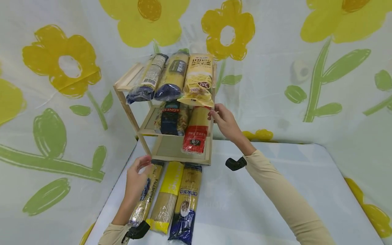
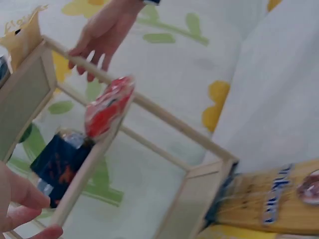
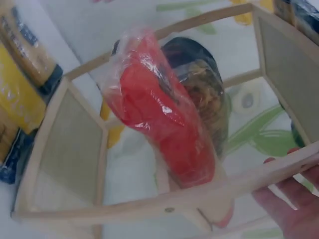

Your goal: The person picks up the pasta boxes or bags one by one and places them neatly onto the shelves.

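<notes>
Left hand: the left hand [image 1: 136,177] lay with relaxed fingers on the spaghetti pack [image 1: 146,196], leftmost of three on the tabletop [image 1: 275,190]
Right hand: the right hand [image 1: 225,120], fingers loosely spread, touched the wooden rack [image 1: 180,156] by the red-ended pasta pack [image 1: 196,131]
Red-ended pasta pack: on the middle shelf, beside a dark Agnesi pack [image 1: 171,119]

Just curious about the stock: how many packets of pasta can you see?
8. Three lie on the top shelf, two on the middle shelf, and three on the table, beside the left hand. More may be hidden behind.
</notes>
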Tool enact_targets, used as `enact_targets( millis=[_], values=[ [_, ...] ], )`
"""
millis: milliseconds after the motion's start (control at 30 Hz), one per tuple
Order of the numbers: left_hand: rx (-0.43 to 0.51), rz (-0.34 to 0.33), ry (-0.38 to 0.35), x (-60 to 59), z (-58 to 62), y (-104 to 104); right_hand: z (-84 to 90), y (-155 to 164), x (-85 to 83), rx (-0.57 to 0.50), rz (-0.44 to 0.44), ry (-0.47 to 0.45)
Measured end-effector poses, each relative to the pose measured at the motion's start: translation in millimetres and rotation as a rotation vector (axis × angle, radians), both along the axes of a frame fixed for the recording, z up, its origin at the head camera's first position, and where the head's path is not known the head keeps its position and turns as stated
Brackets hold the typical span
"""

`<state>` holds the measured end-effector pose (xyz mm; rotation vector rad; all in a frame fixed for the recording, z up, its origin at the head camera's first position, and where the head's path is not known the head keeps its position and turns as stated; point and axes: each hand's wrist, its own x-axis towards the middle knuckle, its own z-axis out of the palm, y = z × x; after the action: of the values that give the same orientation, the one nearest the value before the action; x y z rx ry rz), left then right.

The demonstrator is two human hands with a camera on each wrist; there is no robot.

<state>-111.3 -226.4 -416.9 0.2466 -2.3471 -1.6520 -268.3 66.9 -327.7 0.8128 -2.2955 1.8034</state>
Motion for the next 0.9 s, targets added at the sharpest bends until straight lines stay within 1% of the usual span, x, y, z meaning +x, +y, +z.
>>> enact_targets(
  millis=[133,200,300,400,500,600,667,767,900],
  values=[
    [-0.004,-0.032,-0.028,19.5,-20.2,19,7.9,-1,8.7,-0.023,0.032,-0.018],
    [-0.003,-0.045,-0.056,28.2,-30.6,30,12.5,-3,13.4,-0.012,0.03,-0.005],
    [-0.019,-0.06,-0.11,37.8,-43.3,44,14.7,-2,15.9,-0.007,0.022,0.012],
    [-0.048,-0.072,-0.168,44.6,-51.4,56,14.9,-1,17.7,-0.004,0.005,0.024],
    [-0.085,-0.094,-0.19,50.6,-56.9,63,14.7,-2,18.5,-0.001,-0.015,0.033],
    [-0.15,-0.112,-0.198,57.6,-63.5,70,13.6,-3,18.9,-0.001,-0.031,0.035],
    [-0.196,-0.11,-0.215,62.7,-68.8,75,13.4,-3,19.4,-0.003,-0.034,0.034],
    [-0.225,-0.116,-0.275,70.3,-77.5,80,14.4,-5,20.2,-0.003,-0.038,0.043],
    [-0.233,-0.167,-0.375,77.9,-87.7,83,13.9,-7,20.2,-0.002,-0.044,0.065]
  ],
)
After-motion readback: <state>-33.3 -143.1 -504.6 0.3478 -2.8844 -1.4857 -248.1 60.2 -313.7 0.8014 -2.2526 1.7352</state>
